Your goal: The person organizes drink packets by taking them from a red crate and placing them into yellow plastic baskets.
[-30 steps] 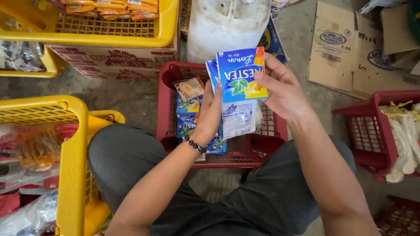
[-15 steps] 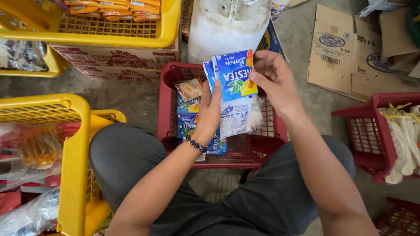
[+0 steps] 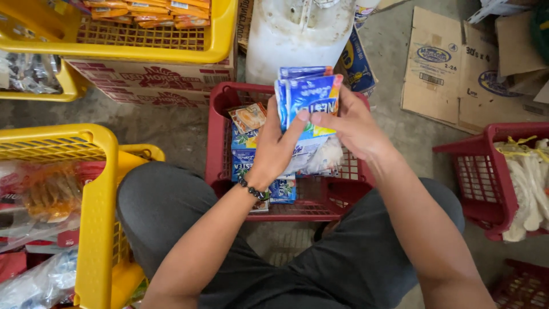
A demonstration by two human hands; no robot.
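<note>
I hold a stack of blue drink-mix sachets (image 3: 311, 94) upright over a red plastic basket (image 3: 220, 143). My left hand (image 3: 277, 146), with a dark bead bracelet at the wrist, grips the stack from the left side. My right hand (image 3: 351, 126) clasps the same stack from the right, fingertips pressing on the front sachet. More blue sachets (image 3: 243, 163) and an orange packet (image 3: 247, 117) lie inside the basket beneath my hands. My knees in grey trousers flank the basket.
A yellow basket (image 3: 100, 171) with snack packs stands at left, another yellow basket (image 3: 171, 48) of orange packets at top on a cardboard box. A white container (image 3: 297, 34) is behind the red basket. Flattened cardboard (image 3: 440, 68) and a second red basket (image 3: 486, 171) lie right.
Both hands have turned the sachet stack more upright and squared it, the right hand sliding from the top edge down onto the front face.
</note>
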